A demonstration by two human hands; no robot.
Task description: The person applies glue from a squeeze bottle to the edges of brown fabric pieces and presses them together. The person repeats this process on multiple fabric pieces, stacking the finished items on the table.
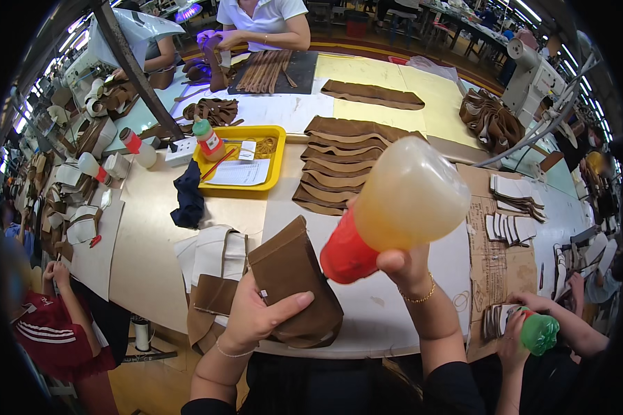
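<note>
Bottle (415,197), tipped so its red end points down, is gripped in our right hand (405,266), which is curled around it. Our left hand (259,311) pinches a brown piece (294,277) over the counter (152,228), thumb on top. The red end is near the piece, but we can't tell if they touch. The counter is pale, with brown strips (339,162) in its middle. Left of them we see a yellow tray (279,159) and a dark blue rag (187,197). White pieces (510,228) lie on cardboard (488,266) at right. Across from us is a person (266,21) in white; right of us, another's hand (511,342) has a green bottle (538,333). Bright lights (529,10) hang in the big, busy room.
</note>
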